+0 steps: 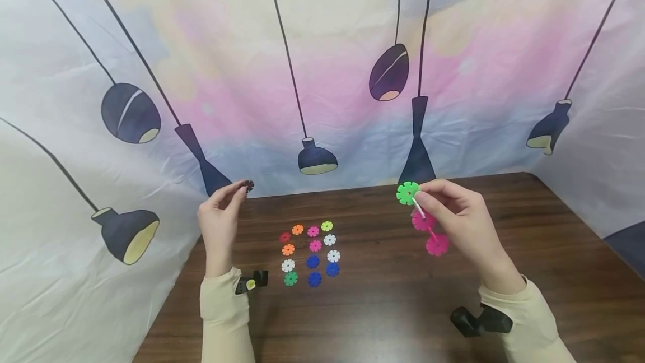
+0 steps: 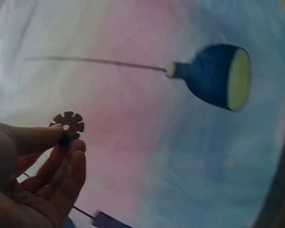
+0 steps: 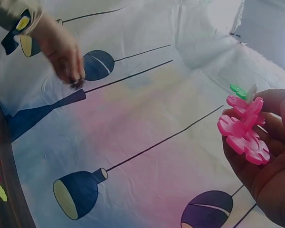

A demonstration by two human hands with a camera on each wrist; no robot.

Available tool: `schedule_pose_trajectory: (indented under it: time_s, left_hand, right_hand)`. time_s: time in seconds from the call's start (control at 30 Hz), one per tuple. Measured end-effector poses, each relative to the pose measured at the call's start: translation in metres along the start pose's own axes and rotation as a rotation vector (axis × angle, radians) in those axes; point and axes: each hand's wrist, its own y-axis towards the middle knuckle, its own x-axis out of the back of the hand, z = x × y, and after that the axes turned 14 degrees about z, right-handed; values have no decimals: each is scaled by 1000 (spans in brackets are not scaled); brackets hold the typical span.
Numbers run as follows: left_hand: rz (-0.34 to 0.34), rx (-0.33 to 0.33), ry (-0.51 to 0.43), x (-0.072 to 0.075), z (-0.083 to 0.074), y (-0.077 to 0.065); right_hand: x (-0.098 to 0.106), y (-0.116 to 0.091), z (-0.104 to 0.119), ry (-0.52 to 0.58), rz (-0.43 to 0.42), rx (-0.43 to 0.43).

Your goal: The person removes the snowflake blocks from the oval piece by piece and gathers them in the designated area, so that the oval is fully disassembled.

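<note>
My left hand is raised at the left, pinching a dark brown notched disc between thumb and fingers. The disc is flat, with slots round its rim and a small hole in the middle. On the right, my right hand holds a chain of interlocked notched discs between thumb and fingers. A green disc tops this chain, a white disc shows edge-on below it, and pink discs hang underneath. In the right wrist view the pink discs stand at angles to one another.
Loose notched discs lie spread in rough columns on the dark wooden table between the hands, among them an orange disc, a blue disc and a dark green disc. A cloth backdrop printed with lamps hangs behind the table.
</note>
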Motion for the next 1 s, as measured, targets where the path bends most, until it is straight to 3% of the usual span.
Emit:
schedule_pose_trajectory:
  time_s: [0.07,0.17,0.23,0.4,0.53,0.67,0.83,1.0]
  left_hand:
    - [48,129,67,-1,19,5]
    - [170,285,180,-7,46,10]
    - [251,344,192,-14,60,11]
    - [400,417,145,-30,84,8]
    - [527,428,186,-41,103,4]
    - [644,382,242,-57,117,11]
    - [782,325,249,-85,117,29]
    - [819,326,286,-105,113,37]
  right_hand:
    - [1,1,0,-7,-4,3]
    - [3,4,-1,-17,-2,-4]
    - [4,6,-2,-18,-6,-17]
    - [5,7,-8,-36,-21,-44]
    - [5,3,-14,-39,-9,-89]
    - [4,0,-17,-42,-2,-120]
    - [4,3,-17,-23,5,-148]
    - [0,8,-16,5,44,-149]
